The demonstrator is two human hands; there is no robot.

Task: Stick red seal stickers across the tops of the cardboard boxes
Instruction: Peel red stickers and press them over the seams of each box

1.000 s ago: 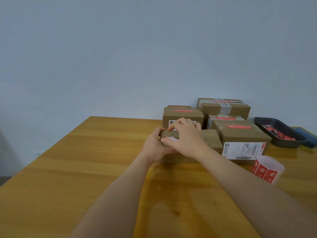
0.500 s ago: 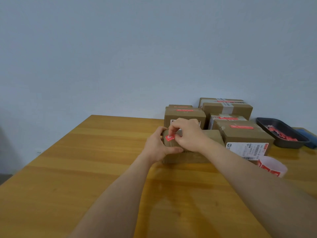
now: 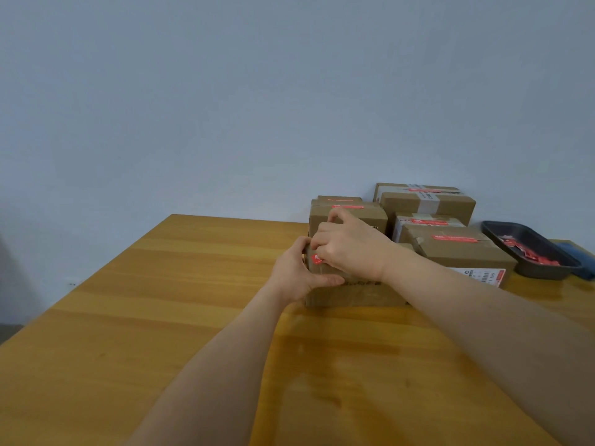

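shipping label on box, print too small (unreadable)

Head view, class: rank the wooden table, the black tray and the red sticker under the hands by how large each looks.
1. wooden table, by far the largest.
2. black tray, at the far right.
3. red sticker, partly covered by the right hand, so its full size is hidden.

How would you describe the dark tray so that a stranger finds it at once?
Start at the wooden table and go to its far right end, past the group of cardboard boxes. There sits the dark tray, beside a blue object. It alone is black and shallow, with loose red pieces inside.
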